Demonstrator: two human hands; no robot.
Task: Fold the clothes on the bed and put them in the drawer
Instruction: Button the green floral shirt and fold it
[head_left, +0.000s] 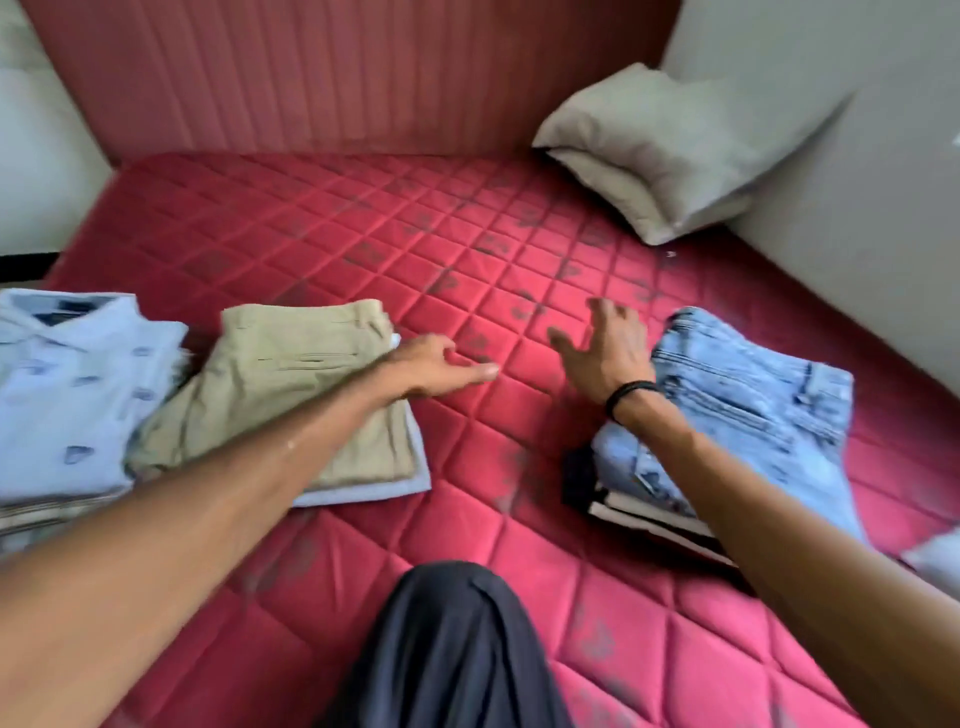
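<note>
Filling most of the view, the red quilted mattress (363, 249) runs back to a ribbed red headboard (337, 73), with a pale wall (857, 182) along its right edge. Two grey pillows (660, 150) are stacked in the far right corner. At the left edge lies a light blue patterned shirt (67, 384), folded with its collar up and resting on a stack of other folded pieces. Near the right edge sit folded light blue jeans (748, 415) on top of a pile of dark and pale folded garments (623, 499). Just beside the shirt, folded khaki trousers (291, 395) lie on a pale blue folded piece (395, 483), whose edge shows underneath. A knee in dark trousers (452, 639) rises at the near edge.

Between the two piles, the left hand (436, 366) reaches out over the bare mattress, forefinger straight and the other fingers loosely bent, gripping nothing; its wrist crosses the right edge of the khaki trousers. The right hand (608, 348), a black band (631, 397) on its wrist, is spread with fingers apart and holds nothing; the jeans lie just beside it, on its right, their near left corner under the forearm.
</note>
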